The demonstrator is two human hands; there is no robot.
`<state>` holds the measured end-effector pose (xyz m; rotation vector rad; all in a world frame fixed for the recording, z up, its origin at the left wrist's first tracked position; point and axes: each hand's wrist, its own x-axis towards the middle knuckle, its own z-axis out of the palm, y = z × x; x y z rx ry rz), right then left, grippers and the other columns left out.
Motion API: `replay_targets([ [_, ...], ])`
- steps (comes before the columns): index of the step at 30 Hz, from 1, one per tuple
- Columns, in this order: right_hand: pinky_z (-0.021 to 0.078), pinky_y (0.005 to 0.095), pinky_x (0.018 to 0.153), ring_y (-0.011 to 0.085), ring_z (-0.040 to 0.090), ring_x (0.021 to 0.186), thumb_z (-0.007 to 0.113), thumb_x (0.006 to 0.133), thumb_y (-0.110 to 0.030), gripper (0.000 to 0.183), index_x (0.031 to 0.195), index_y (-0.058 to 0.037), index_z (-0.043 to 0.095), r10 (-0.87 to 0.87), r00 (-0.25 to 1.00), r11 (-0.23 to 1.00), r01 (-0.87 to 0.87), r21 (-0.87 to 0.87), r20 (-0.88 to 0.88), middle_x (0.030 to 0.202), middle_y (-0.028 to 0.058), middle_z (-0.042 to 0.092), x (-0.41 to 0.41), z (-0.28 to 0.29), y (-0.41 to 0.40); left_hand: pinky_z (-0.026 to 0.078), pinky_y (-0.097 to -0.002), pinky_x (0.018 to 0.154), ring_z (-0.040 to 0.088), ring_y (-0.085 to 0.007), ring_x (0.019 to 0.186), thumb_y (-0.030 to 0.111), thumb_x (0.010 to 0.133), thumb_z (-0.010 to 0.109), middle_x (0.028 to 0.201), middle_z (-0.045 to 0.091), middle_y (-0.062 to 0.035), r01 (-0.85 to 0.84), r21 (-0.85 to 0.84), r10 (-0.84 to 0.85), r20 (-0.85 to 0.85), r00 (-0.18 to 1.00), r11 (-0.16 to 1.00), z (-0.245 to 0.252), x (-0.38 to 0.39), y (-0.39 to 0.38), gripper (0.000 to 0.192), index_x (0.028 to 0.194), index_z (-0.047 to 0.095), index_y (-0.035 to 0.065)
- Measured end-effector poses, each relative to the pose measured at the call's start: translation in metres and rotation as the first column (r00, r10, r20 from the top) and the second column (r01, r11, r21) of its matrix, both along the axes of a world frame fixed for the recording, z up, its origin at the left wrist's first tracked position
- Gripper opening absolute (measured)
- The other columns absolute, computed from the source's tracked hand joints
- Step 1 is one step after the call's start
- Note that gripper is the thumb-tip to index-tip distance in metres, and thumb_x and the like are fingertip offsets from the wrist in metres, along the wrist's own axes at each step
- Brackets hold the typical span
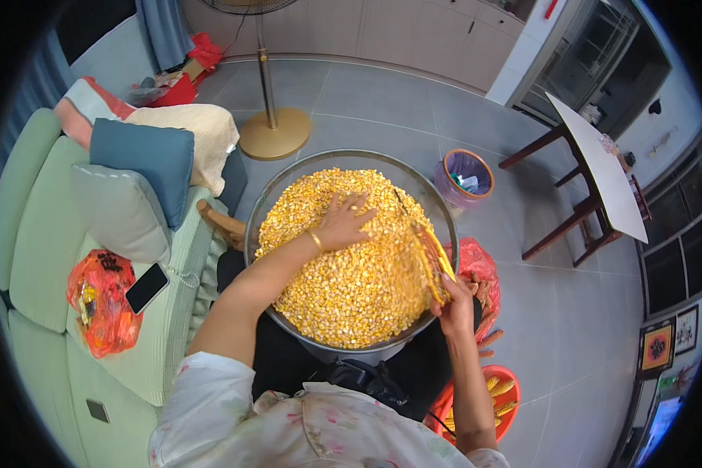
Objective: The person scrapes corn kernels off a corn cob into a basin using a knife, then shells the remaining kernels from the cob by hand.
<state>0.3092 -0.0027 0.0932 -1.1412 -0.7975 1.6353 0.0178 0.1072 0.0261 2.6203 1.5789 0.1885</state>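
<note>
A large round metal basin (351,153) on my lap holds a heap of loose yellow corn kernels (327,292). My left hand (346,223) lies spread, palm down, on the kernels near the heap's middle; a gold-coloured bangle (315,240) circles that wrist. At the basin's right side, my right hand (455,304) grips the lower end of a long, partly bared corn piece (433,257), blurred and tilted over the kernels. Whether it is one cob or more I cannot tell. A thin dark rod (400,200) shows beyond its upper end.
Right of the basin are a red plastic bag (481,263) with bare cobs and a red basket (512,383) with corn cobs. A lined bin (484,161) and a fan base (276,137) stand beyond. Left is a green sofa (41,234) with a phone (147,289) and red bag (108,327).
</note>
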Motion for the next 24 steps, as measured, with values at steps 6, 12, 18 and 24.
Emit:
replay_targets([
  [6,0.0371,0.0221,0.046,0.0086,0.051,0.062,0.062,0.087,-0.016,0.037,0.12,-0.002,0.054,0.013,0.986,0.998,-0.024,0.06,0.168,0.083,0.0012,0.057,-0.061,0.0,-0.002,0.019,-0.0572,0.108,0.03,-0.0356,0.134,0.036,0.085,0.059,0.141,0.036,-0.023,-0.043,0.104,0.021,0.207,0.978,0.994,0.013,-0.034,-0.04,0.055,0.133,0.048,0.0104],
  [12,0.0463,0.0228,0.064,0.0106,0.056,0.079,0.068,0.083,-0.009,0.055,0.131,0.0028,0.045,0.098,0.929,0.965,-0.176,0.193,0.357,0.098,0.0064,0.061,-0.105,0.006,-0.013,0.045,-0.0211,0.053,0.06,-0.0131,0.067,0.035,0.092,0.057,0.094,0.061,-0.0075,0.223,-0.451,0.478,0.874,-0.082,0.864,0.046,-0.029,-0.061,0.037,0.108,0.055,0.002],
  [18,0.0419,0.0287,0.095,0.0183,0.053,0.111,0.07,0.081,-0.007,0.06,0.133,0.0056,0.041,0.072,0.845,0.872,-0.311,0.377,0.53,0.122,0.0134,0.057,-0.122,0.0,-0.018,0.035,-0.0179,0.037,0.05,-0.0062,0.045,0.025,0.091,0.061,0.065,0.055,-0.0009,0.235,-0.468,0.521,0.798,-0.301,0.852,0.055,-0.028,-0.082,0.021,0.091,0.054,0.005],
  [24,0.0459,0.0323,0.088,0.0225,0.058,0.104,0.07,0.082,-0.011,0.059,0.133,0.0038,0.043,0.148,0.859,0.886,-0.336,0.32,0.49,0.114,0.0151,0.06,-0.113,-0.01,-0.01,0.039,-0.0188,0.042,0.052,-0.0059,0.051,0.026,0.092,0.06,0.066,0.057,-0.0008,0.267,-0.482,0.55,0.7,-0.455,0.834,0.06,-0.021,-0.096,0.022,0.087,0.055,0.0057],
])
